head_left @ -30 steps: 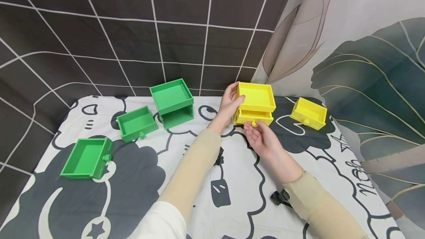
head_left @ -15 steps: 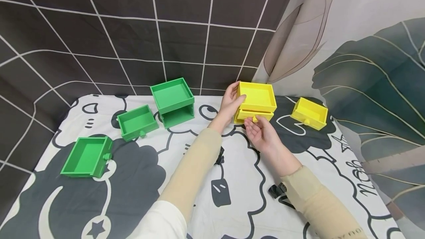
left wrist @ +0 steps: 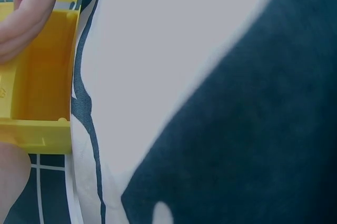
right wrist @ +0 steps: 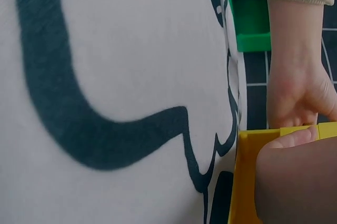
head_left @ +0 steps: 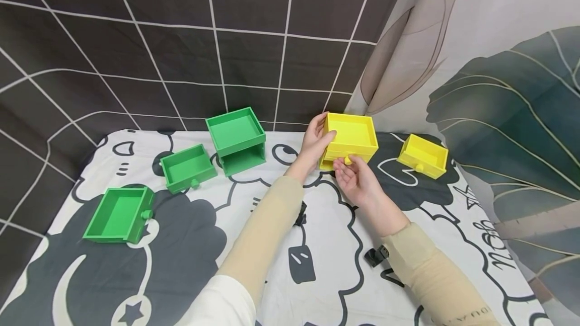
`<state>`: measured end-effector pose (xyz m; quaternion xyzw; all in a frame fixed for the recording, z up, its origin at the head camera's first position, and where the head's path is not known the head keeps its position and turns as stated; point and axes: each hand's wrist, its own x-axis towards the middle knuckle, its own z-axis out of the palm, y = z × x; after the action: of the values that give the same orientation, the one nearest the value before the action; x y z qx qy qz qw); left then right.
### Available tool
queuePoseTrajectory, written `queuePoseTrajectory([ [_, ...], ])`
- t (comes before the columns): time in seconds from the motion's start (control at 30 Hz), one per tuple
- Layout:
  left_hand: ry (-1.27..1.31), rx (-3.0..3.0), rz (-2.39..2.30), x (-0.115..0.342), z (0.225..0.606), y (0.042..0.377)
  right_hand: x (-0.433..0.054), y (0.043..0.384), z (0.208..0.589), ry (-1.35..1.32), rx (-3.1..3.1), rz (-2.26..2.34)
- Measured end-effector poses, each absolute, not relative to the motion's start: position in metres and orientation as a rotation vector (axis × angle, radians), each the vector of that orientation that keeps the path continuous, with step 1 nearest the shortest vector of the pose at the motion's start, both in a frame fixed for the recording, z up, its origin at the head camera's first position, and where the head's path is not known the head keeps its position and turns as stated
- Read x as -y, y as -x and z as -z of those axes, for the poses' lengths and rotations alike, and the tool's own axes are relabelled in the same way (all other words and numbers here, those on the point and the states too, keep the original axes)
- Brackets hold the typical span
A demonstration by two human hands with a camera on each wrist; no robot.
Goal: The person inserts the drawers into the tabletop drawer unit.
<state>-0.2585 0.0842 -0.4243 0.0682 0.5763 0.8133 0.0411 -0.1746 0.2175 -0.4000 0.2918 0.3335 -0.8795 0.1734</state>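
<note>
My left hand [head_left: 312, 147] grips the left side of a small yellow cabinet [head_left: 351, 131], thumb near its top front edge. The fingers of my right hand [head_left: 355, 182] pinch the round knob [head_left: 347, 160] of a yellow drawer [head_left: 337, 155]. That drawer sits high in the cabinet's front opening, close under the tray-like top, with a gap below it. In the left wrist view the cabinet's hollow inside [left wrist: 47, 76] shows beneath the drawer. How deep the drawer reaches is hidden.
A second yellow drawer [head_left: 423, 155] lies right of the cabinet. To the left stand a green cabinet [head_left: 235, 132] with an open front and two green drawers, one near it [head_left: 188, 167] and one further left [head_left: 115, 215]. A patterned cloth [head_left: 317, 296] covers the table.
My right hand has raised the yellow drawer from low in the cabinet's opening to just beneath its top. The left hand keeps its grip, and the other drawers stay where they were.
</note>
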Motion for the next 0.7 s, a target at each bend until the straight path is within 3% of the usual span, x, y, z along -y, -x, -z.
queuePoseTrajectory([
  [0.7,-0.212,-1.778,-2.485,-0.083,0.424,0.258,-0.231,0.169,0.407,-0.778,-0.928,2.490],
])
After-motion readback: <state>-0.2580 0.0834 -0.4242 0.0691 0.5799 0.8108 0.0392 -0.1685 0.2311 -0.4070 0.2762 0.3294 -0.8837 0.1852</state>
